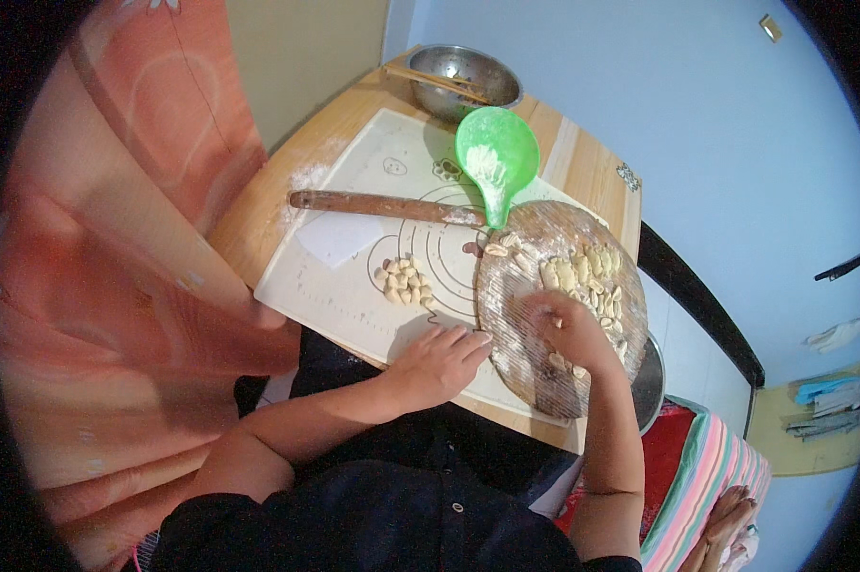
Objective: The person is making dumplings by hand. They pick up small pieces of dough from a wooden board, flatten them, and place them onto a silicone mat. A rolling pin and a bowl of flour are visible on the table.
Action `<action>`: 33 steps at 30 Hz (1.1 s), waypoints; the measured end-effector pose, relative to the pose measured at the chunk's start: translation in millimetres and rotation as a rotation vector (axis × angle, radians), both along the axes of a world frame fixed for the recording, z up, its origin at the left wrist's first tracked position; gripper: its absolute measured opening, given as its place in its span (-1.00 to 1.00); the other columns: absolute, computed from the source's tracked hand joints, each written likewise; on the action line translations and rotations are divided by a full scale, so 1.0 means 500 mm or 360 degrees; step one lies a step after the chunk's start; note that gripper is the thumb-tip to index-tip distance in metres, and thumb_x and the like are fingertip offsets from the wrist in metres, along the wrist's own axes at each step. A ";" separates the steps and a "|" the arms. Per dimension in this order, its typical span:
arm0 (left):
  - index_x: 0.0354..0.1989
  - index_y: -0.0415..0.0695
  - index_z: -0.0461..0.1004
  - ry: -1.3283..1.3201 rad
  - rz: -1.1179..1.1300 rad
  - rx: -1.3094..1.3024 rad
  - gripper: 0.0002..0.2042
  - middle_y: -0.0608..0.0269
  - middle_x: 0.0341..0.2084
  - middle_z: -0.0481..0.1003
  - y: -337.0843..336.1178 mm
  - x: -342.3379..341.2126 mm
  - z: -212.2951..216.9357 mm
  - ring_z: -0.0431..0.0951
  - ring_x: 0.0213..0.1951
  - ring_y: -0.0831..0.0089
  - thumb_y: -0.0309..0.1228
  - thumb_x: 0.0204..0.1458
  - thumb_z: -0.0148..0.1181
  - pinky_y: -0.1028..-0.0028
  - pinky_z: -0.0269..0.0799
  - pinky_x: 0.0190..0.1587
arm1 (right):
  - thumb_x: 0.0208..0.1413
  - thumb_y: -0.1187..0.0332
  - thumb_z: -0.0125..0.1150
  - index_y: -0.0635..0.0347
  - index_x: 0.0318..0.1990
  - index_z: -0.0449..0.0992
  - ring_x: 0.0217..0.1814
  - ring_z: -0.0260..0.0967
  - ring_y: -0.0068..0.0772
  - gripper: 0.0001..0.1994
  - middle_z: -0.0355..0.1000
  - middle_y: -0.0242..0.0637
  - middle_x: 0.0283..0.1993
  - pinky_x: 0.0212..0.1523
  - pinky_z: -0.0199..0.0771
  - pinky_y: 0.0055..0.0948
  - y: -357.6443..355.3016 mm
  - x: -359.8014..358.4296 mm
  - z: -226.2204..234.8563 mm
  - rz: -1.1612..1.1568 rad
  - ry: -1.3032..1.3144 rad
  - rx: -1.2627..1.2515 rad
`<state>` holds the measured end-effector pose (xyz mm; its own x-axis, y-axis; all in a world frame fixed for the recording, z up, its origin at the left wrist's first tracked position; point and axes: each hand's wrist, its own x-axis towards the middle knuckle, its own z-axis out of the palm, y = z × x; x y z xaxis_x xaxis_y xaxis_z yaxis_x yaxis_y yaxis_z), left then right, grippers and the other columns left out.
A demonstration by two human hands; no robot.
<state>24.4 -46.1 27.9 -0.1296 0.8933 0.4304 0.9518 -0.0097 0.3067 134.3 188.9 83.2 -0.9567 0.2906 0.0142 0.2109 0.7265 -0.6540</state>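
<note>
My left hand (437,364) lies flat with its fingers stretched out at the near edge of the white kneading mat (354,305), beside the round tray's rim. A small pile of dough pieces (404,281) sits on the mat just beyond it. Over the round, flour-dusted tray (516,353), my right hand (575,329) is held with bent fingers pressed together; whatever may be in them is hidden. Several shaped dough pieces (582,270) stand in rows beyond this hand, and smaller ones lie around it.
Across the mat lies a wooden rolling pin (382,204), its right end by the handle of a green scoop (496,153) with flour. A steel bowl (463,84) with chopsticks stands at the far edge of the wooden table (258,224). An orange curtain (172,210) hangs left.
</note>
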 end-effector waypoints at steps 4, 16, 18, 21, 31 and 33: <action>-0.02 -0.15 0.51 0.0005 -0.0001 0.0024 -0.70 0.25 0.01 0.46 -0.004 -0.001 0.003 0.44 -0.01 0.27 -0.41 0.05 0.13 0.25 0.40 0.04 | 0.12 0.51 0.17 0.22 -0.04 0.58 -0.04 0.53 -0.01 -0.76 0.55 -0.10 -0.07 0.00 0.51 -0.28 -0.022 -0.031 0.035 -0.0284 0.0217 -0.0187; -0.13 -0.16 0.56 0.0134 -0.0043 -0.0177 -0.72 0.17 -0.09 0.51 -0.010 -0.002 -0.002 0.45 0.02 0.21 -0.32 0.01 0.11 0.17 0.36 0.08 | 0.07 0.38 0.21 0.24 -0.24 0.56 -0.21 0.53 0.08 -0.85 0.52 0.00 -0.22 -0.20 0.55 -0.09 -0.188 -0.238 -0.021 0.0159 0.0060 0.0395; -0.14 -0.16 0.56 0.0133 -0.0065 -0.0155 -0.72 0.14 -0.08 0.50 -0.010 -0.004 -0.015 0.44 0.05 0.17 -0.31 0.02 0.10 0.14 0.32 0.15 | 0.07 0.36 0.21 0.26 -0.29 0.55 -0.23 0.52 0.09 -0.85 0.52 0.00 -0.24 -0.21 0.53 -0.07 -0.194 -0.253 -0.038 0.0113 -0.0009 0.0530; -0.13 -0.18 0.56 0.0094 -0.0080 -0.0229 -0.71 0.10 -0.06 0.50 -0.008 -0.003 -0.024 0.41 0.10 0.13 -0.29 0.04 0.10 0.12 0.26 0.23 | 0.06 0.35 0.26 0.26 -0.31 0.54 -0.26 0.50 0.08 -0.85 0.53 -0.02 -0.27 -0.23 0.49 -0.04 -0.199 -0.258 -0.052 0.0113 0.0025 0.0583; -0.08 -0.18 0.49 0.0071 -0.0032 0.0004 -0.74 0.19 0.00 0.47 -0.006 0.000 0.001 0.46 0.02 0.25 -0.40 0.08 0.04 0.26 0.39 0.09 | 0.10 0.39 0.31 0.20 -0.03 0.55 -0.33 0.52 -0.49 -0.72 0.57 -0.21 -0.36 -0.25 0.50 -0.44 -0.085 -0.113 0.037 -0.0400 0.0183 -0.0069; -0.07 -0.18 0.49 0.0049 -0.0031 0.0006 -0.73 0.20 0.00 0.47 -0.007 -0.001 -0.003 0.46 0.02 0.26 -0.39 0.08 0.05 0.25 0.41 0.07 | 0.10 0.39 0.32 0.24 -0.14 0.60 -0.32 0.52 -0.48 -0.80 0.57 -0.20 -0.35 -0.24 0.50 -0.44 -0.057 -0.061 0.033 -0.0400 0.0132 -0.0061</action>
